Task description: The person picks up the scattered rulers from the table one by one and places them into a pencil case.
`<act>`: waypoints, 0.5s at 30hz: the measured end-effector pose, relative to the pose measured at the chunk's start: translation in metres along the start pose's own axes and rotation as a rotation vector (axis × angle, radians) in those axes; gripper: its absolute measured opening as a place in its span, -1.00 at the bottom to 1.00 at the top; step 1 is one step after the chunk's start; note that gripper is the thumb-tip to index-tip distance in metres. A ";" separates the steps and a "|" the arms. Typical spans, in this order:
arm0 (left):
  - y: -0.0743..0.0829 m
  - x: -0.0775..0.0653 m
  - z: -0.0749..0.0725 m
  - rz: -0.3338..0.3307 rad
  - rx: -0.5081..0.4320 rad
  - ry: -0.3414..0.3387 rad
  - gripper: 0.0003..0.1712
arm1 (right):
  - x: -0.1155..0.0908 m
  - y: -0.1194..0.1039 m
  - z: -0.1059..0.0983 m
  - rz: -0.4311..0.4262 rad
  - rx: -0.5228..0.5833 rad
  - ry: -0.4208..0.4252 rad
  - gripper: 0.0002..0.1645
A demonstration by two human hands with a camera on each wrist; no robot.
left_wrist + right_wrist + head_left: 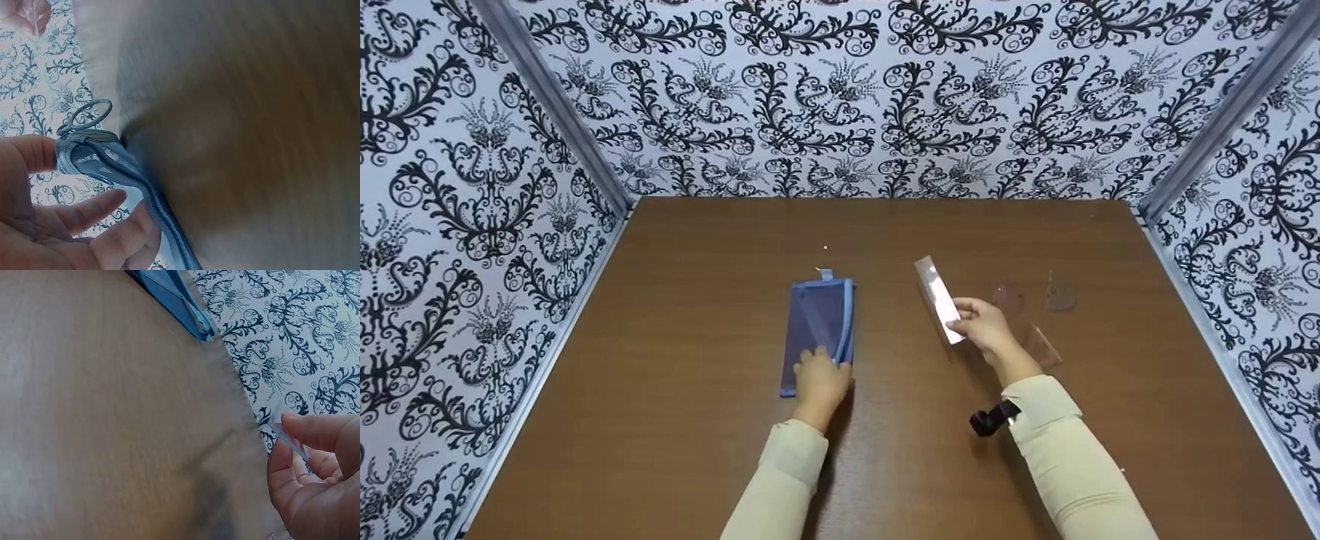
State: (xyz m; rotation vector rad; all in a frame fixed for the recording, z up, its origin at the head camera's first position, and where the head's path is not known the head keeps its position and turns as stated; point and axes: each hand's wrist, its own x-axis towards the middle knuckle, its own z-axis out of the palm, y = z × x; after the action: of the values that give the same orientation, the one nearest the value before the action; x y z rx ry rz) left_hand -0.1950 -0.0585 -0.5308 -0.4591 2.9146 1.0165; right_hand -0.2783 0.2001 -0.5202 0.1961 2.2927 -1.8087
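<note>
By the look of it, one step is done: the clear strip [936, 292] is in hand, though outside the blue pouch [812, 322] and well to its right, while three clear flat pieces [1041, 345] farther right of the pouch are yet to be picked up. The right hand [986, 328] pinches the strip's near end between thumb and fingers — hardly any gap — with most of the strip reaching beyond the grip. The left hand [820, 381] grips the pouch's near end — most of the pouch extends past the fingers.
</note>
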 end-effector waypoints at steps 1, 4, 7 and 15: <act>0.000 0.000 0.000 -0.001 -0.001 -0.002 -0.43 | -0.001 0.000 0.001 -0.001 -0.004 -0.001 -0.40; 0.000 -0.001 0.000 -0.001 -0.004 -0.007 -0.43 | -0.002 0.002 0.003 -0.002 -0.016 -0.002 -0.41; 0.000 0.000 -0.001 0.002 -0.007 -0.012 -0.42 | -0.003 0.005 0.005 0.000 -0.007 -0.010 -0.41; -0.002 0.002 0.002 0.035 0.030 -0.017 -0.44 | -0.008 0.005 0.008 -0.005 0.059 -0.041 -0.41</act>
State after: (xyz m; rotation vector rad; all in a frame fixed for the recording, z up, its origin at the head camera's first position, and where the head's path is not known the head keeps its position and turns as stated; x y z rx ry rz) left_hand -0.1963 -0.0591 -0.5337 -0.3972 2.9282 0.9747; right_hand -0.2683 0.1938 -0.5247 0.1613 2.2158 -1.8672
